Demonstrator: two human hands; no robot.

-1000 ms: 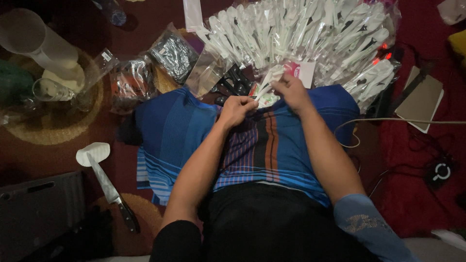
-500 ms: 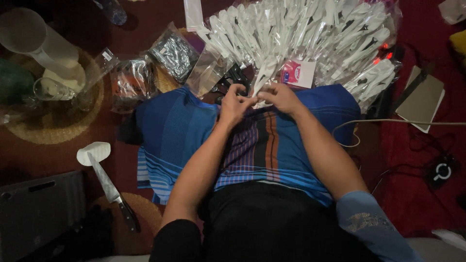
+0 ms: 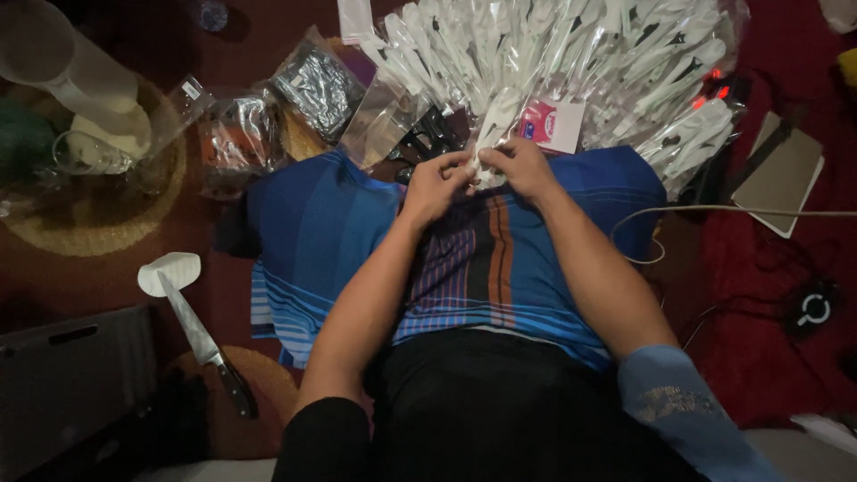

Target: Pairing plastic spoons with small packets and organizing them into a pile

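My left hand (image 3: 435,183) and my right hand (image 3: 520,168) meet over a blue striped cloth (image 3: 482,259) on my lap. Both pinch the lower end of one clear plastic packet (image 3: 496,125) with a white item inside. Just beyond my fingers lies a big fanned heap of similar clear packets (image 3: 571,62). A small pink and white card (image 3: 551,125) rests at the heap's near edge, right above my right hand. Dark small parts (image 3: 428,134) lie beside my left hand.
A kitchen knife (image 3: 201,335) lies on a white scrap at the left. Shiny bags (image 3: 312,89), a woven mat (image 3: 98,205) with a glass cup and a plastic jug sit far left. A cable (image 3: 741,211), a brown notebook (image 3: 781,174) and red cloth are right.
My hands have moved together and a little toward me, both now closed on one packet's end. The pink card, earlier by my right fingers, now lies free on the heap.
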